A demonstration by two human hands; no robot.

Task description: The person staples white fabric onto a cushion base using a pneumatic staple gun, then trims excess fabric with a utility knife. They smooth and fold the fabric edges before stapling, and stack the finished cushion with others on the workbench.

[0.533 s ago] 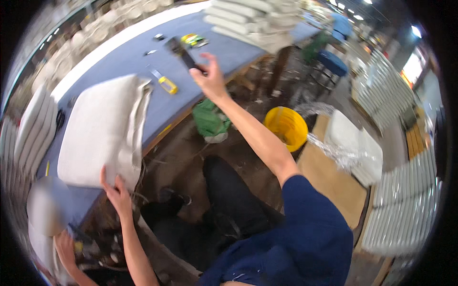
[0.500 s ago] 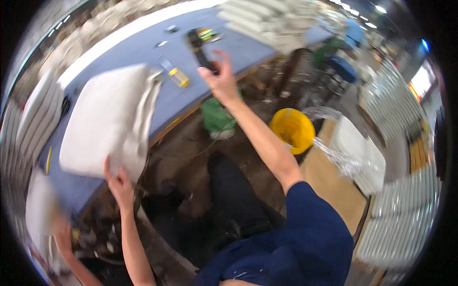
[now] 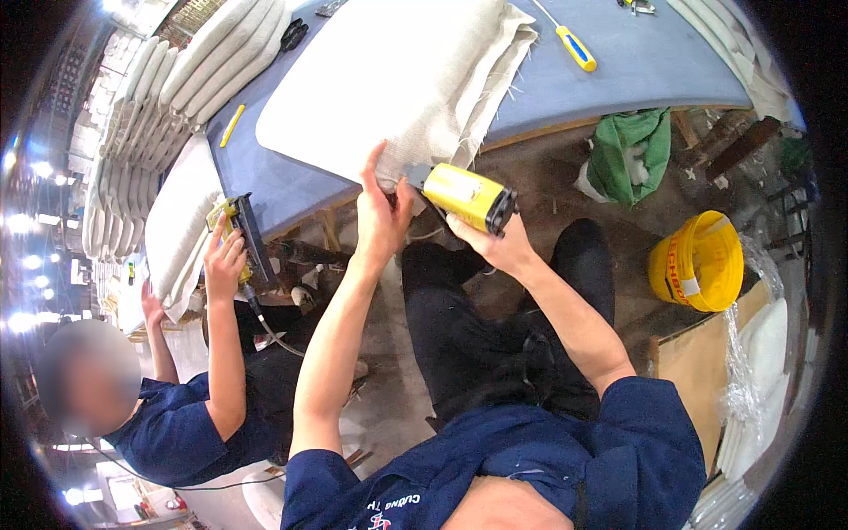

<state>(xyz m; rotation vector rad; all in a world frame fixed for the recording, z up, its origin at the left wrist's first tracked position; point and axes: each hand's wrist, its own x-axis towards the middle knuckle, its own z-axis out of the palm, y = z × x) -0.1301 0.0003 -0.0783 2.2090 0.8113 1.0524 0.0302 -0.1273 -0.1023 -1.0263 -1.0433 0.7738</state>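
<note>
By the near edge of the tabletop (image 3: 618,84), the yellow staple gun (image 3: 464,193) hid several fingers of the right hand (image 3: 496,242); whether its nose touched the cream cushion (image 3: 371,79) was unclear. The view's upper edge cut off the cushion's far end, the tip of the screwdriver (image 3: 576,49) and an unidentifiable small object (image 3: 639,7). A co-worker's head (image 3: 88,378) was blurred.

The cushion (image 3: 371,79) at top centre is matt, coarse-woven cloth with a frayed edge. The staple gun (image 3: 464,196) has a smooth, faintly glossy casing. The table (image 3: 662,66) top looks like matt cloth. The screwdriver (image 3: 577,49), upper right, has a smooth plastic handle and metal shaft. At right, the bucket (image 3: 667,265) is smooth plastic; the wrap (image 3: 740,389) is crinkled, glossy film.
</note>
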